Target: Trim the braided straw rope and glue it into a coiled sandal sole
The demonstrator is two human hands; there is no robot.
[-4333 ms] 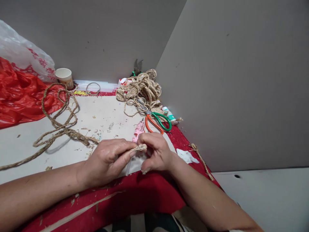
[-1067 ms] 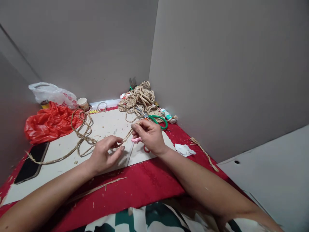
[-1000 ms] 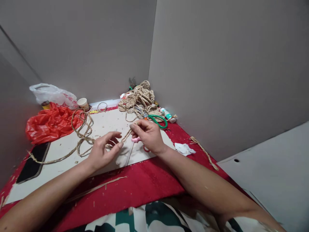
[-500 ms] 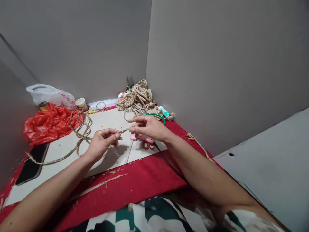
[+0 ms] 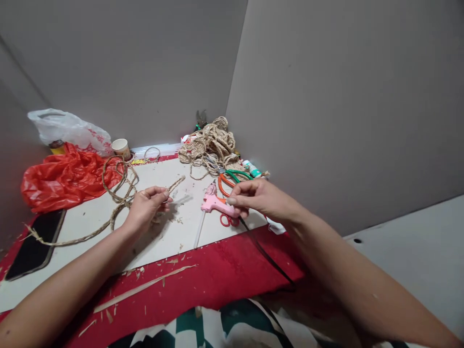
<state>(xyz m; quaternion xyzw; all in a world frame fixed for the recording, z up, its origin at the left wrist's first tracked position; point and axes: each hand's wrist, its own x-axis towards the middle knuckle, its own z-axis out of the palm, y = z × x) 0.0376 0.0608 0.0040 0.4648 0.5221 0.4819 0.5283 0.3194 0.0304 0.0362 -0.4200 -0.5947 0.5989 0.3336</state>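
Note:
My left hand [image 5: 147, 208] pinches a braided straw cord [image 5: 176, 183] near its end, which points up and right past my fingertips. The cord's loops [image 5: 119, 195] lie on the white board behind that hand. My right hand [image 5: 253, 197] is over the handle end of a pink glue gun [image 5: 217, 205], thumb and fingers brought together; whether it touches the gun or holds something is unclear. A clear glue stick [image 5: 199, 231] sticks out of the gun toward me. Red-handled scissors [image 5: 229, 220] lie under the gun, and orange and green handles [image 5: 239, 175] show behind my right hand.
A heap of straw cord [image 5: 208, 145] sits at the back by the wall, beside a glue bottle [image 5: 252, 168]. At the left are a red plastic bag [image 5: 72, 179], a white bag [image 5: 68, 128], a paper cup [image 5: 121, 148] and a phone [image 5: 36, 244]. Straw scraps litter the red cloth [image 5: 217, 266].
My right hand has let go of the cord end and moved right to the glue gun's handle. My left hand still holds the cord. The view has shifted slightly.

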